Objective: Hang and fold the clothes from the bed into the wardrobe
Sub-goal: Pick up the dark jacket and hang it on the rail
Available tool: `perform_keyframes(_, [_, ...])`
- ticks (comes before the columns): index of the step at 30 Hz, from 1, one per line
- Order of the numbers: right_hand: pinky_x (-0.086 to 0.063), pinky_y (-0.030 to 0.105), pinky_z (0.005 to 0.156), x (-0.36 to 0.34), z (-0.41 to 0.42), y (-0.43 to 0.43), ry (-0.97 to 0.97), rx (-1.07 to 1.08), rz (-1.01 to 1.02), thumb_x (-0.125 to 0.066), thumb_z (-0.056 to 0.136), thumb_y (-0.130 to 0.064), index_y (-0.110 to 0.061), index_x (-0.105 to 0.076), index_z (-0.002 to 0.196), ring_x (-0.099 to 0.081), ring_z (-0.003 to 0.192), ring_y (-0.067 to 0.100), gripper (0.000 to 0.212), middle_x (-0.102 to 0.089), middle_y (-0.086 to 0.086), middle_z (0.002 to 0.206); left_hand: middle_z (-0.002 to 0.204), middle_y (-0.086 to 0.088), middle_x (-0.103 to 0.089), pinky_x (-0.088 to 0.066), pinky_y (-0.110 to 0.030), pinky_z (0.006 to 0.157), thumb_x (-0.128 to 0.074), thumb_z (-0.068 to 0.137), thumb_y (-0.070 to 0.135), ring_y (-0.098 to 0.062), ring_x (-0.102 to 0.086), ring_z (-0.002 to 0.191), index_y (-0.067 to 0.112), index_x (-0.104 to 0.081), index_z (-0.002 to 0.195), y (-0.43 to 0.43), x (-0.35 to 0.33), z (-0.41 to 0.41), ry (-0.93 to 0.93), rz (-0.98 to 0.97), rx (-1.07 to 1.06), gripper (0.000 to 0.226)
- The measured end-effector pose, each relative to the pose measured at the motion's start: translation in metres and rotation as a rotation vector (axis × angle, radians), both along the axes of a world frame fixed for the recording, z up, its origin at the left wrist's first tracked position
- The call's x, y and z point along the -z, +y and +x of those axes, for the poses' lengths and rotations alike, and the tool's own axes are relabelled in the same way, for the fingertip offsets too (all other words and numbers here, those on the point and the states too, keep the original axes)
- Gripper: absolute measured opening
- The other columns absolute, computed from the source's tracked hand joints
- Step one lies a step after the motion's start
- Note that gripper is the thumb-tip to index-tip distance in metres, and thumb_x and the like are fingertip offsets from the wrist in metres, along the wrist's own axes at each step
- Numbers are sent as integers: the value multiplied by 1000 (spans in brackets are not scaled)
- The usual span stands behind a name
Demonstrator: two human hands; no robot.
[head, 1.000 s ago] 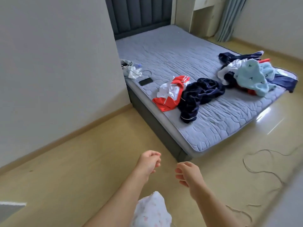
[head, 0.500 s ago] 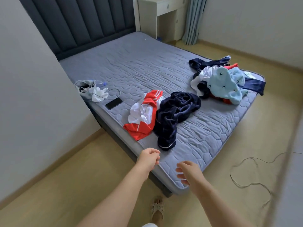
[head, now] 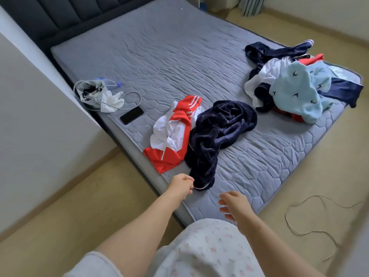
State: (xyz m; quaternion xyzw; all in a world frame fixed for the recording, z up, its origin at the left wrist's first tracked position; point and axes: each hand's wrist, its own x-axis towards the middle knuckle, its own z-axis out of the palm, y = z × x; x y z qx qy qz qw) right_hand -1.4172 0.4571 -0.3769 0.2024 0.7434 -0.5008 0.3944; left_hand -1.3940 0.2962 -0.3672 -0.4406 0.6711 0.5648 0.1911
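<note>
The dark navy garment (head: pixel 219 132) lies crumpled on the near half of the bed (head: pixel 169 52). Its long axis runs from a white-trimmed hem at the near edge of the mattress up and to the right, toward a bunched mass near the middle. Just left of it and touching it lies the red and white garment (head: pixel 172 138), stretched roughly parallel, with its striped end pointing toward the headboard (head: pixel 60 15). At the bed's far right corner sits a pile of clothes (head: pixel 295 92): a light blue piece with small dark marks lies on top, while white, navy and red pieces beneath are mostly covered and hard to tell apart. The left hand (head: pixel 180 185) is at the navy garment's hem with its fingers curled; whether they pinch the trim or merely touch it cannot be told. The right hand (head: pixel 233 204) hovers over the near corner of the mattress, fingers loose and spread, holding nothing. Near the left edge of the bed lie a black phone (head: pixel 131 115) and a grey pouch (head: pixel 89 92) with white cloth spilling out, its contents unclear. A thin cord (head: pixel 295 228) loops on the floor at right.
</note>
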Motion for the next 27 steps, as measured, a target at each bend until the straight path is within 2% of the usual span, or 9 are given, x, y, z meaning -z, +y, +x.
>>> perform_keyframes(5, [-39,27,65,32,-67,12,-58,-169,96,-47,92,-11,-5,-54,87,-52,67,18,11,-56,5,79,75,4,-56,-37,-20,53,-40,93,11,-8,-52,62,18,-56,91,9,37,-36,-101,2,-237,18])
perform_keyframes(9, [-33,25,55,61,-116,21,-104,-272,131,-46,89,-6,17,-51,104,-45,62,19,28,-51,8,75,76,2,-57,-41,-23,56,-45,94,15,-10,-55,63,19,-57,92,30,69,-58,-220,100,-487,13])
perform_keyframes(11, [-36,25,55,78,-136,23,-129,-314,135,-46,90,-7,14,-54,104,-47,61,18,26,-53,8,77,77,1,-57,-41,-24,57,-46,94,16,-11,-55,63,19,-57,94,37,88,-66,-273,121,-570,12])
perform_keyframes(14, [-41,28,63,109,-157,27,-173,-355,140,-45,90,-9,-6,-56,87,-50,63,17,11,-57,7,81,77,1,-56,-41,-24,57,-46,94,17,-12,-54,64,18,-58,97,46,125,-78,-325,141,-669,12])
perform_keyframes(16, [-42,28,62,132,-166,31,-196,-362,143,-45,90,-9,-10,-54,82,-51,64,17,13,-57,5,79,82,-1,-55,-42,-25,59,-45,94,14,-15,-52,72,15,-60,107,48,153,-86,-353,114,-726,20])
perform_keyframes(20, [-40,25,55,177,-170,39,-274,-342,160,-46,91,-9,-9,-55,84,-51,60,16,11,-56,4,74,117,-14,-54,-43,-37,92,-39,92,2,-30,-52,108,8,-48,128,50,208,-91,-454,-19,-891,38])
perform_keyframes(22, [-40,26,55,196,-167,43,-325,-318,173,-47,92,-9,-9,-56,90,-51,60,17,9,-57,4,74,118,-13,-52,-41,-37,92,-48,90,6,-29,-49,105,8,-45,130,55,230,-88,-443,55,-1027,41])
perform_keyframes(25, [-41,28,56,220,-167,50,-368,-292,185,-49,91,-8,-8,-56,92,-51,60,19,8,-57,5,74,142,-4,-38,-39,-39,92,-58,90,25,-24,-41,123,17,-37,138,60,255,-94,-357,244,-1126,53])
perform_keyframes(27, [-41,27,55,230,-168,55,-371,-292,199,-49,90,-9,-10,-57,88,-51,60,19,8,-57,5,74,142,-1,-39,-41,-35,90,-59,90,32,-21,-45,123,21,-38,138,60,268,-101,-297,342,-1182,53])
